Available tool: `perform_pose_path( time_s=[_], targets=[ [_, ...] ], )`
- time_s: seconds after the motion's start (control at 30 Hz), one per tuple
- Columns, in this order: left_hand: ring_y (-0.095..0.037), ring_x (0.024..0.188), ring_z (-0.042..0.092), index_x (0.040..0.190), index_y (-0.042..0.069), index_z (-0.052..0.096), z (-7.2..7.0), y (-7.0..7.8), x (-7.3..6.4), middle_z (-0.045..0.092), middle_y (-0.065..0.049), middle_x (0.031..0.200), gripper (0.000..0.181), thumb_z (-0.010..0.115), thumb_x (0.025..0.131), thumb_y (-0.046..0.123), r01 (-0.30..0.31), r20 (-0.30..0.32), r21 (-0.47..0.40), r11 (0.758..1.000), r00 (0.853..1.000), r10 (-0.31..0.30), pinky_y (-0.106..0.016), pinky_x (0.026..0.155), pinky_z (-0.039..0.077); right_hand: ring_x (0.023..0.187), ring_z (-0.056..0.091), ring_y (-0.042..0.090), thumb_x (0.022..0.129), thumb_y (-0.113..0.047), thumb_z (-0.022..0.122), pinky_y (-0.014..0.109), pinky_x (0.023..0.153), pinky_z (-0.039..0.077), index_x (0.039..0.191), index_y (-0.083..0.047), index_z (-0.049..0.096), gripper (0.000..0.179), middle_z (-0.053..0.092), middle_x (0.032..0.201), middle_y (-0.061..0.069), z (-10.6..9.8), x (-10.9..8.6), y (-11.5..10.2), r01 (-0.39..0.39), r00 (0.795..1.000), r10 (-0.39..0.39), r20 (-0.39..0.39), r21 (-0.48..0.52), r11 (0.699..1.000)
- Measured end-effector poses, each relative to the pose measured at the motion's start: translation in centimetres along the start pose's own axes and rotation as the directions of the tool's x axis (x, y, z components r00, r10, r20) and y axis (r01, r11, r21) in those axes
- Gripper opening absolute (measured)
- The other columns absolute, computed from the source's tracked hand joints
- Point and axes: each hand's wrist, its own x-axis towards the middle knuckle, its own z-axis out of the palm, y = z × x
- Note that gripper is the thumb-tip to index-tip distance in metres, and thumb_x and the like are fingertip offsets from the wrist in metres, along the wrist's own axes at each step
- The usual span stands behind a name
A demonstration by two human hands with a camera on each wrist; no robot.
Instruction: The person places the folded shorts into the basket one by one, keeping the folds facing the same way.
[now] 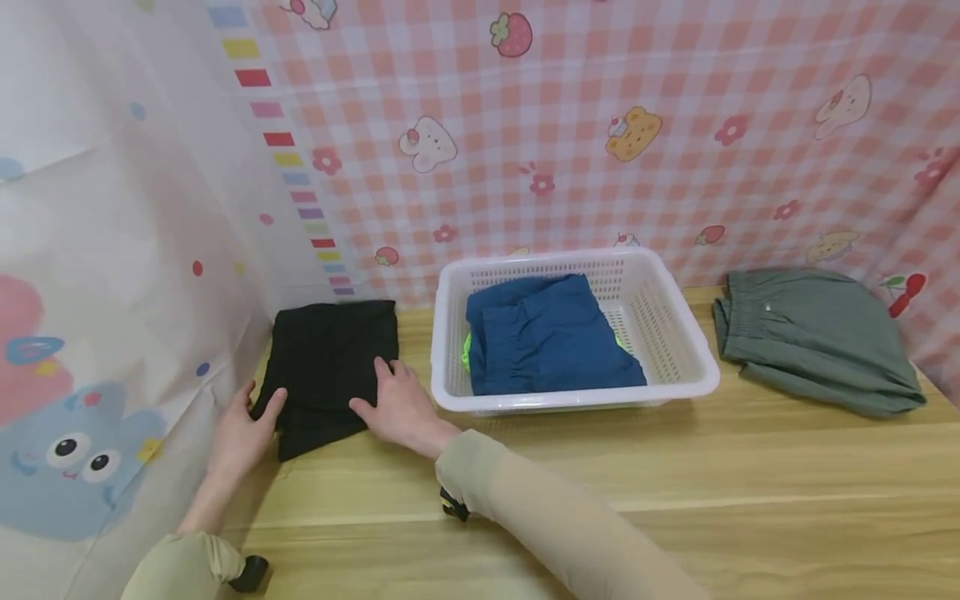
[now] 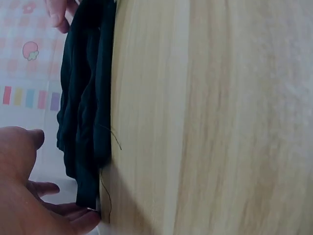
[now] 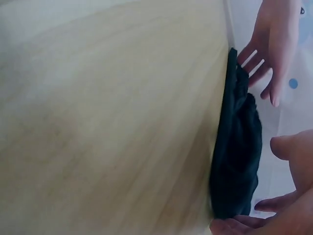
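Head view, black garment: the folded black garment (image 1: 330, 358) is laid on the wooden table (image 1: 675, 500), to the left of the basket and near the patterned backdrop; its lower edge is set at a slant.
Head view, left hand: the left hand (image 1: 243, 433) is placed at the garment's left edge, with thumb and fingers spread wide.
Head view, right hand: the right hand (image 1: 401, 408) is rested on the garment's right edge, its thumb held apart from loosely extended fingers; nothing is gripped.
Head view, basket: a blue garment (image 1: 551, 346) is held folded in the white basket (image 1: 577, 402), with bright green fabric (image 1: 467, 354) partly covered beneath it.
Head view, far right: a grey-green garment (image 1: 817, 342) is laid on the table, apart from the basket.
Head view, backdrop: the rear is covered by a pink checked cloth (image 1: 570, 83) printed with strawberries, flowers and animals.
Left wrist view, grip: a wide gap is left between thumb and fingers; the fingertips are brought to the end of the black garment, but whether they are slipped beneath it cannot be told.
Left wrist view, thread: a loose dark thread (image 2: 108, 196) is seen on the table beside the fabric.
Right wrist view, grip: the right thumb is held well clear of the fingers, whose tips are set against the garment's near end; the left hand is seen at the other end.
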Motion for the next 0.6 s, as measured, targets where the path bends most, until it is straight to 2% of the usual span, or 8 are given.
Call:
perform_pose_path(
  time_s=[0.07,0.13,0.23,0.37,0.47,0.6],
  targets=[
    [-0.055,0.153,0.032,0.167,-0.003,0.012,0.2,-0.1,0.2,0.027,-0.04,0.165,0.088,0.041,0.109,0.057,0.009,-0.009,-0.003,1.0,1.0,-0.009,-0.065,0.126,0.03,0.151,0.049,0.031,0.105,-0.046,0.061,0.038,0.125,0.044,0.163,-0.007,0.037,0.075,0.046,0.164,0.02,0.3,0.3,0.2,-0.02,1.0,0.02,-0.012,0.029,0.999],
    [-0.055,0.146,0.042,0.166,-0.004,0.014,0.4,0.1,0.3,0.033,-0.041,0.162,0.089,0.042,0.109,0.057,0.008,-0.022,0.003,1.0,1.0,-0.008,-0.064,0.124,0.033,0.147,0.053,0.031,0.104,-0.043,0.063,0.038,0.123,0.046,0.162,-0.005,0.038,0.074,0.049,0.16,0.022,0.4,0.6,0.4,-0.035,0.999,0.036,-0.035,0.042,0.998],
    [-0.057,0.14,0.048,0.165,-0.006,0.019,0.9,0.5,0.3,0.04,-0.04,0.157,0.088,0.046,0.108,0.055,0.01,-0.056,0.019,1.0,0.998,-0.009,-0.064,0.122,0.036,0.14,0.059,0.032,0.104,-0.038,0.066,0.039,0.118,0.05,0.16,-0.002,0.04,0.072,0.055,0.153,0.023,0.6,0.9,0.6,-0.04,0.996,0.045,-0.075,0.063,0.997],
    [-0.058,0.141,0.046,0.16,-0.01,0.028,1.2,1.2,0.4,0.046,-0.041,0.152,0.085,0.054,0.106,0.049,0.02,-0.092,0.042,0.999,0.996,-0.016,-0.065,0.119,0.039,0.135,0.063,0.033,0.102,-0.028,0.07,0.039,0.114,0.053,0.154,0.004,0.047,0.066,0.062,0.147,0.023,0.7,1.3,0.7,-0.041,0.992,0.057,-0.11,0.138,0.99],
    [-0.058,0.137,0.048,0.156,-0.013,0.033,1.4,1.7,0.6,0.049,-0.042,0.148,0.081,0.06,0.104,0.043,0.025,-0.088,0.054,0.998,0.996,-0.021,-0.066,0.116,0.042,0.137,0.063,0.031,0.101,-0.022,0.071,0.038,0.115,0.053,0.152,0.004,0.05,0.061,0.063,0.149,0.02,0.5,1.3,0.6,-0.067,0.992,0.086,-0.096,0.185,0.98],
    [-0.059,0.134,0.05,0.153,-0.016,0.037,1.3,1.9,0.6,0.05,-0.044,0.146,0.077,0.065,0.102,0.035,0.024,-0.072,0.069,0.997,0.997,-0.019,-0.067,0.113,0.043,0.136,0.064,0.03,0.1,-0.02,0.071,0.037,0.114,0.054,0.15,0.002,0.053,0.058,0.064,0.148,0.018,0.4,1.2,0.7,-0.084,0.993,0.097,-0.068,0.175,0.981]
  ],
)
